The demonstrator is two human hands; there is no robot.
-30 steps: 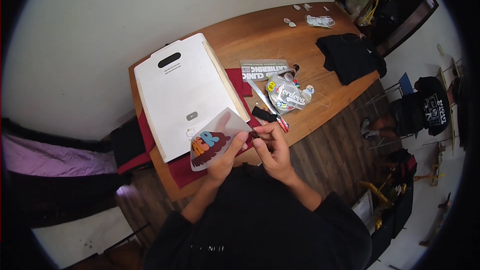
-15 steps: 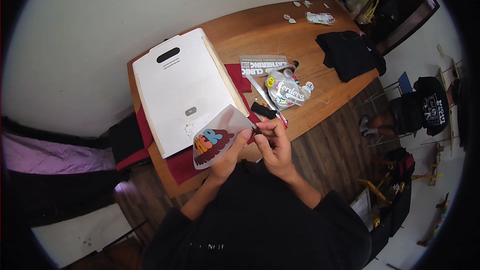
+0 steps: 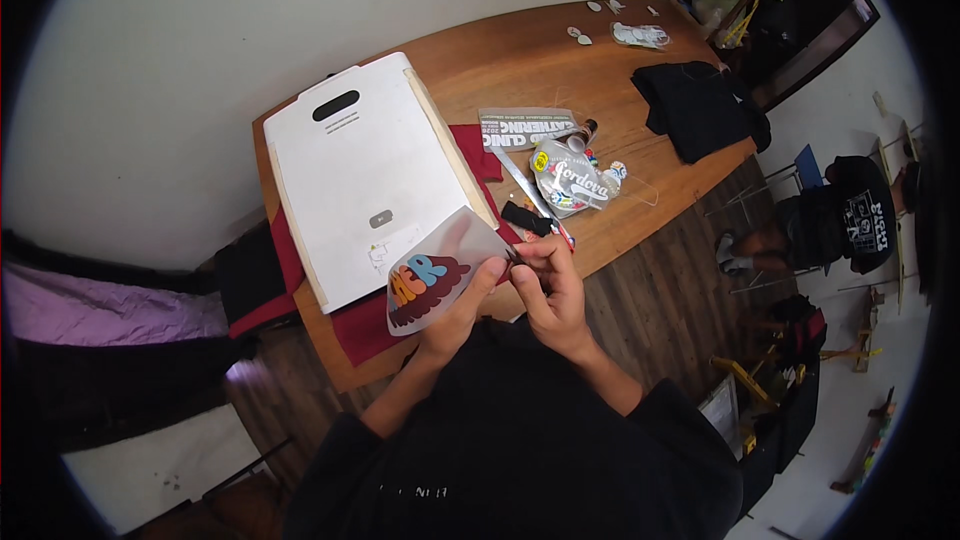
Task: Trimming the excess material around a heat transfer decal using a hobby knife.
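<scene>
Clear film sheet [image 3: 440,275] with a colourful design, held above the table's [image 3: 520,60] near edge, long axis slanting up-right, pinched at its right corner between left hand [image 3: 462,315] and right hand [image 3: 548,285], close together.

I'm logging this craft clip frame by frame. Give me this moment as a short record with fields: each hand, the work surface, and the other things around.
left hand: holds the clear transfer sheet with a colourful design from below
right hand: pinches the sheet's right corner
surface: wooden table
beside hands: white flat press on red cloth
further right: pile of printed sheets, folded black garment
</scene>
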